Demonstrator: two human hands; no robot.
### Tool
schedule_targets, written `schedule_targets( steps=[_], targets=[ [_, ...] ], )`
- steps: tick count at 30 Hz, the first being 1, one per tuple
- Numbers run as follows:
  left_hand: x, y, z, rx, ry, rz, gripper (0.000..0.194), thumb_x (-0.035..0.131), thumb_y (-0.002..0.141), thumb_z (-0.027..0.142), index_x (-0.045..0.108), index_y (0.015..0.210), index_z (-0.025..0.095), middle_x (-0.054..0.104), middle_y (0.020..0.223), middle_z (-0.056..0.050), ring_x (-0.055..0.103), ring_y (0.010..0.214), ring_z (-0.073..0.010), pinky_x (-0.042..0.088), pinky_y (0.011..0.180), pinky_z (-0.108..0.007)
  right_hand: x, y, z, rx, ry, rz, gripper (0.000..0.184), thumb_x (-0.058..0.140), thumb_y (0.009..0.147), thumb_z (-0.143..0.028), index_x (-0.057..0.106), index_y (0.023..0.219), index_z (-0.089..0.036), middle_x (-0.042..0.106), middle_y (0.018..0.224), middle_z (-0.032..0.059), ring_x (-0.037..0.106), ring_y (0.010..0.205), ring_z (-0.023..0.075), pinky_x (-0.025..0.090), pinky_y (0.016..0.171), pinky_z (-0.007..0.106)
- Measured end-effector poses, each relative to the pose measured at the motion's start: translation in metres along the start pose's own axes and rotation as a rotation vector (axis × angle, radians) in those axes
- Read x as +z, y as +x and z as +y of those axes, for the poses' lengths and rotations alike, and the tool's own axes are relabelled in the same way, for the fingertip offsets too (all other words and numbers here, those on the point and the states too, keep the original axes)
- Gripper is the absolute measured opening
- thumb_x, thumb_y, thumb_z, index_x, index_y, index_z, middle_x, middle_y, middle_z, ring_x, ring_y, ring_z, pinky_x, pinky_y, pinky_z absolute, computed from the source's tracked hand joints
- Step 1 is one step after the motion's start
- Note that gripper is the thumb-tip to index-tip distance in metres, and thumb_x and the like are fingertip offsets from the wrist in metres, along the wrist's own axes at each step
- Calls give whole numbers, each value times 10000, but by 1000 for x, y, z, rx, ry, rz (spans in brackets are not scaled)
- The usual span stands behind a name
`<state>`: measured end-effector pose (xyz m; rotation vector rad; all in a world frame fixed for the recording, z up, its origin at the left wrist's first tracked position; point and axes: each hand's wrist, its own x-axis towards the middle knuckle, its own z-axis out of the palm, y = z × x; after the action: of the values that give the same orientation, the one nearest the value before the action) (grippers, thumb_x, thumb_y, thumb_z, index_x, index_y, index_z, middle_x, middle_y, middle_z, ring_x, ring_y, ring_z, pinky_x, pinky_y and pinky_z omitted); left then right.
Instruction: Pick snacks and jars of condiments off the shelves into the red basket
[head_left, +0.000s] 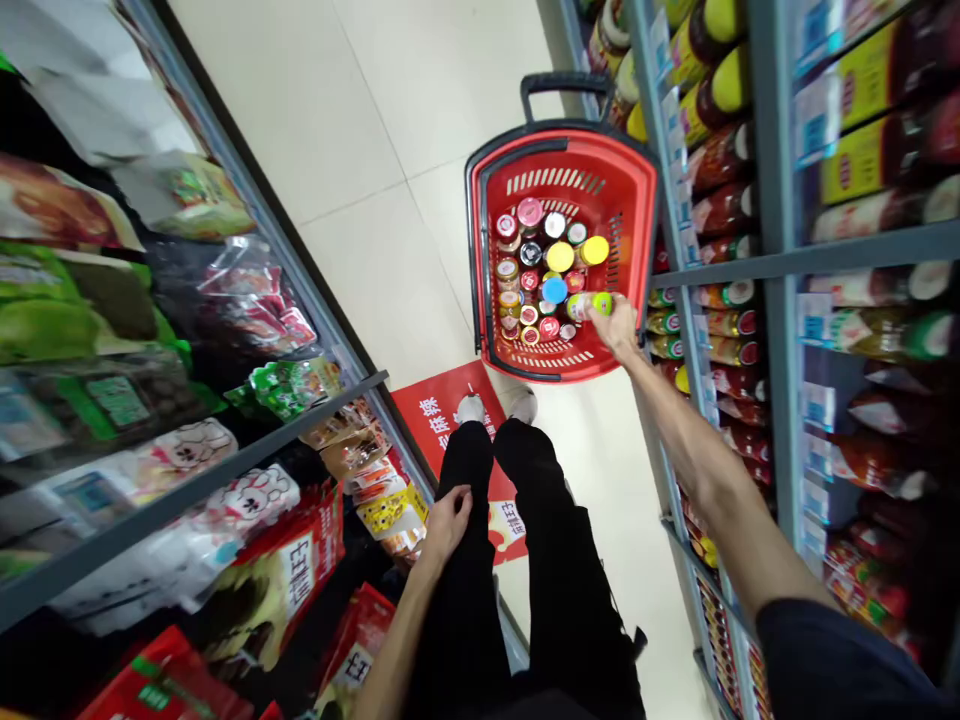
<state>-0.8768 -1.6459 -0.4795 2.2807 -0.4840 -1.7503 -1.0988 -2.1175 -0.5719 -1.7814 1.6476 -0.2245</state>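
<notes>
My right hand reaches into a red shopping basket on the floor. Its fingers are closed around a small jar with a yellow-green lid, tilted on its side at the basket's near right. Several lidded jars stand beside it, among them one with a blue lid, one with a large yellow lid and one with a pink lid. Near my left knee, my left hand hangs with its fingers curled in loosely, and no object shows in it.
Shelves of bottles and jars rise close on the right. On the left, a shelf edge runs past bagged snacks. The basket's black handle points away from me. Under my feet lies a red floor sign on pale tiles.
</notes>
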Motion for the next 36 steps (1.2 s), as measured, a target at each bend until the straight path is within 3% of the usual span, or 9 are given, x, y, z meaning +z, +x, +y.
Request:
schedule_targets(
  steps=[4, 7, 10, 13, 16, 21, 26, 29, 36],
  targets=[
    [-16, -27, 58, 117, -87, -39, 354, 536, 995, 391, 724, 1198, 170, 796, 1204, -112, 740, 1165, -244, 557, 1070, -382, -66, -92, -53, 132, 125, 58, 566, 762, 807, -507, 714, 1207, -109, 753, 971, 96, 666, 797, 211, 584, 840, 401],
    [-40, -60, 145, 297, -262, -64, 433, 570, 994, 483, 704, 1245, 158, 772, 1267, -133, 718, 1221, -248, 539, 1110, -405, -128, -181, -112, 184, 354, 78, 594, 761, 796, -534, 725, 1223, -122, 729, 898, 45, 634, 744, 180, 573, 767, 342],
    [-65, -119, 248, 522, -357, -136, 460, 660, 952, 526, 730, 1234, 169, 747, 1317, -137, 691, 1263, -277, 516, 1140, -442, -199, -270, -179, 251, 514, 101, 570, 781, 789, -577, 760, 1147, -134, 685, 802, 13, 594, 700, 167, 550, 695, 307],
    [-76, -195, 330, 664, -282, -375, 531, 729, 908, 555, 726, 1281, 178, 737, 1332, -133, 679, 1273, -296, 543, 1100, -431, -269, -348, -240, 296, 588, 169, 509, 766, 811, -624, 791, 996, -151, 702, 801, 32, 610, 719, 181, 535, 677, 304],
    [-72, -266, 370, 706, -187, -762, 669, 849, 793, 568, 709, 1290, 141, 747, 1289, -156, 731, 1137, -305, 626, 934, -406, -328, -414, -281, 279, 591, 299, 483, 744, 841, -638, 787, 921, -164, 720, 828, 51, 629, 750, 200, 531, 686, 313],
    [-53, -348, 372, 684, -247, -954, 728, 865, 763, 608, 667, 1289, 145, 716, 1325, -172, 737, 1125, -299, 650, 893, -392, -372, -517, -311, 153, 752, 582, 528, 683, 908, -633, 725, 1226, -214, 737, 975, 65, 673, 820, 210, 574, 735, 348],
    [-37, -413, 344, 729, -308, -993, 701, 858, 783, 595, 631, 1306, 187, 664, 1406, -161, 688, 1235, -313, 628, 951, -408, -348, -601, -324, 84, 844, 771, 489, 728, 923, -540, 666, 1329, -274, 739, 1219, 92, 704, 1083, 247, 589, 964, 414],
    [-27, -452, 324, 752, -247, -1060, 667, 868, 798, 542, 625, 1321, 206, 641, 1442, -152, 662, 1275, -304, 612, 972, -379, -331, -633, -323, 86, 922, 848, 525, 753, 896, -560, 664, 1326, -271, 738, 1244, 101, 714, 1078, 265, 601, 977, 438],
    [23, -517, 296, 814, -86, -1137, 636, 885, 794, 507, 638, 1299, 208, 642, 1428, -139, 663, 1236, -269, 557, 1033, -374, -333, -704, -292, 62, 907, 1010, 426, 711, 966, -465, 693, 1335, -252, 655, 1428, 95, 666, 1177, 248, 536, 1075, 405]
  ],
)
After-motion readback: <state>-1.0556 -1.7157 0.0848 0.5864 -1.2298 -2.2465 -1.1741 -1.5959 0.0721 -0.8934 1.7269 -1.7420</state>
